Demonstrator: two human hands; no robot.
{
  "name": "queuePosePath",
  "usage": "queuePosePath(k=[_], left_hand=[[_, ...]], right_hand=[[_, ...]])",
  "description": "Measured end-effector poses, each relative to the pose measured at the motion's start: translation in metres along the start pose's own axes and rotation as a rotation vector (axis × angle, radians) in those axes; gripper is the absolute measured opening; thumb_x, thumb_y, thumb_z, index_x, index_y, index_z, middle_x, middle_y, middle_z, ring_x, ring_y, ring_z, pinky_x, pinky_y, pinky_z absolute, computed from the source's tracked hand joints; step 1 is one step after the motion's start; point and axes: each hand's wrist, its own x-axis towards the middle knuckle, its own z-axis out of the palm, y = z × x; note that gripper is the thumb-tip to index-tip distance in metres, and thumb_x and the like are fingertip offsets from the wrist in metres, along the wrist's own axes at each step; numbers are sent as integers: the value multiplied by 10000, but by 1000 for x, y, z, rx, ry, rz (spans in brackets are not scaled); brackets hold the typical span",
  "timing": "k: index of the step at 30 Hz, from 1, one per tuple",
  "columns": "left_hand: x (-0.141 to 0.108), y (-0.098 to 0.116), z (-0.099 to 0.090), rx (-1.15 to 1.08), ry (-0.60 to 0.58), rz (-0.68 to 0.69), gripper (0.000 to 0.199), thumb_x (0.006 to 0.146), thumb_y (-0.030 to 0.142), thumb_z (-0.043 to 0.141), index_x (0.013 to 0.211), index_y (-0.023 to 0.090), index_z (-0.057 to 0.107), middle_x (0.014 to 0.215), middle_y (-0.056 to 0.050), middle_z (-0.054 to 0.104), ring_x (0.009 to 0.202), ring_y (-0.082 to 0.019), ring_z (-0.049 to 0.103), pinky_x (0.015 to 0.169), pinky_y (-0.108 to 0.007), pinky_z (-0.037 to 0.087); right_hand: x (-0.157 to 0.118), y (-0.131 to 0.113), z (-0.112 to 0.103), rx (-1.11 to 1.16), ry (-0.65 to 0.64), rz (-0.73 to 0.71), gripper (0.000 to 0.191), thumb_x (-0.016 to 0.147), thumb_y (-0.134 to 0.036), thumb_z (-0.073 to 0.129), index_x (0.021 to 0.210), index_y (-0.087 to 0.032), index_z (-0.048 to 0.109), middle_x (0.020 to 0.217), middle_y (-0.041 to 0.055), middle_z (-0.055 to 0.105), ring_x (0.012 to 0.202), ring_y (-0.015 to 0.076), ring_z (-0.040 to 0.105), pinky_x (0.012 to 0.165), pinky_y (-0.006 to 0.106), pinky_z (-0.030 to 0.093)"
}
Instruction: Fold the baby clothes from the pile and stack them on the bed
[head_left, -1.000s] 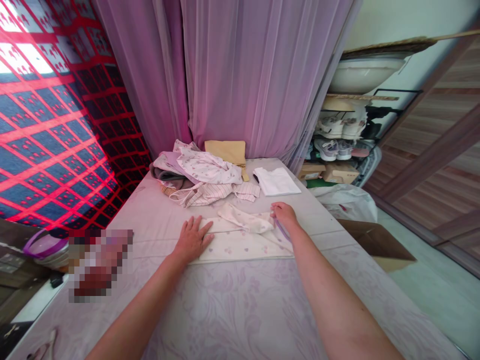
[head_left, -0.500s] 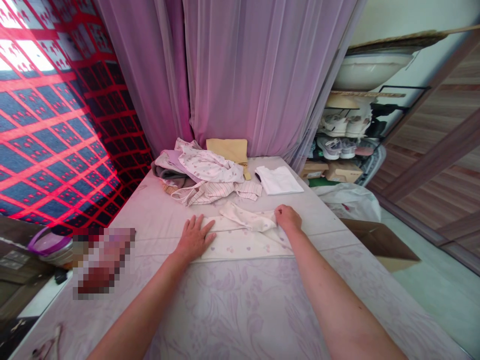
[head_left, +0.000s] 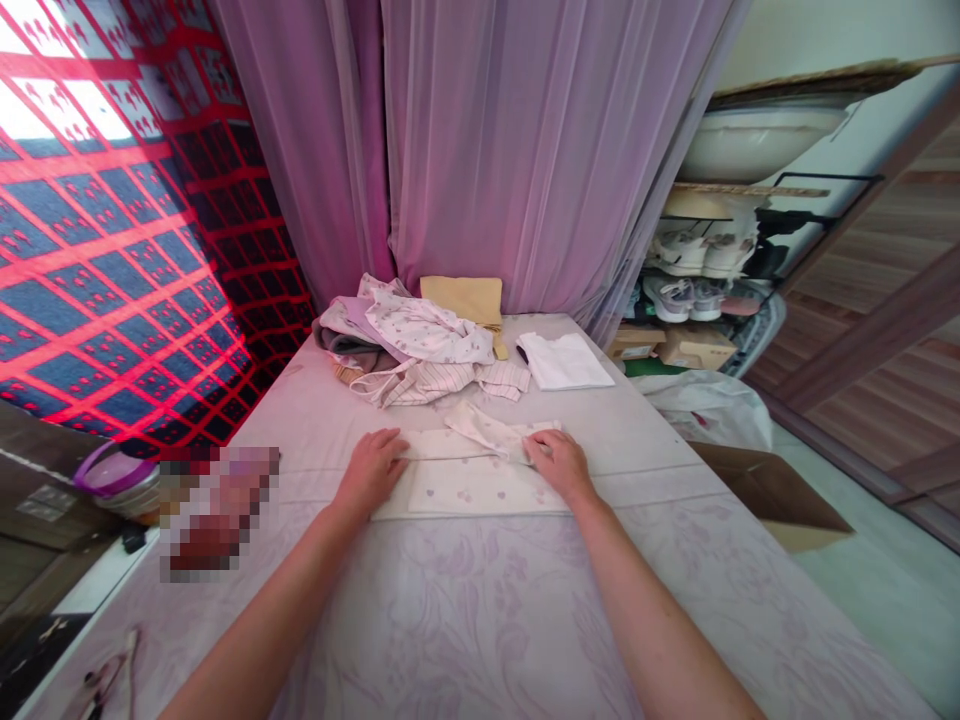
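A cream-white garment (head_left: 480, 490) with small heart prints lies folded in a flat strip across the bed, one narrow part (head_left: 481, 430) crossing its top at a slant. My left hand (head_left: 371, 468) rests at its left end, fingers stretched to the right over the cloth and no grip showing. At the right, my right hand (head_left: 559, 465) has its fingers bent and closed on the slanted part. The fingertips there are partly hidden in the fabric.
Beyond the garment lies a pile of rumpled clothes (head_left: 427, 330), with a folded yellow cloth (head_left: 461, 298) behind and a folded white garment (head_left: 566, 360) to the right. An open cardboard box (head_left: 772, 490) stands beside the bed (head_left: 465, 620). Purple curtains (head_left: 525, 150) hang at the back.
My right hand has moved left from the garment's right end onto the slanted part. My left hand's spread fingers have drawn closer together, and the cloth's left end has shifted.
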Motion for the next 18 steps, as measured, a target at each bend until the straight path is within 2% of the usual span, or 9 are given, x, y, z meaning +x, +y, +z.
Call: queuePosePath(k=[3, 7, 10, 15, 18], left_hand=[[-2, -7, -15, 58, -16, 27, 248, 845, 291, 487, 985, 225, 680, 1125, -87, 645, 1042, -251, 568, 951, -394, 406], [-1, 0, -28, 77, -64, 27, 260, 884, 295, 431, 897, 239, 684, 960, -65, 685, 951, -238, 591, 907, -386, 397], [-2, 6, -31, 90, -71, 13, 267, 894, 294, 419, 887, 240, 680, 958, -66, 687, 958, -236, 590, 905, -380, 386], [-2, 8, -37, 140, -154, -4, 271, 887, 292, 419, 908, 230, 682, 979, -75, 682, 934, -244, 602, 837, -368, 421], [3, 12, -39, 137, -159, 18, 295, 894, 308, 412, 937, 215, 689, 1001, -89, 685, 954, -247, 603, 871, -378, 418]], right_hand=[[-1, 3, 3, 31, -18, 29, 192, 780, -334, 523, 753, -228, 680, 869, 40, 705, 883, 198, 601, 839, 303, 424], [1, 6, 3, 67, -28, 91, 201, 781, -316, 489, 766, -227, 668, 871, 35, 703, 865, 197, 599, 812, 302, 435], [0, 7, 3, 82, -12, 103, 218, 787, -338, 483, 774, -221, 666, 858, 37, 699, 850, 195, 596, 797, 299, 435], [0, 6, 4, 54, -11, 99, 224, 785, -336, 485, 775, -215, 674, 857, 49, 699, 853, 199, 596, 804, 305, 431], [-1, 5, 4, 68, -2, 82, 260, 812, -346, 460, 840, -213, 681, 911, 56, 706, 878, 199, 602, 818, 307, 435]])
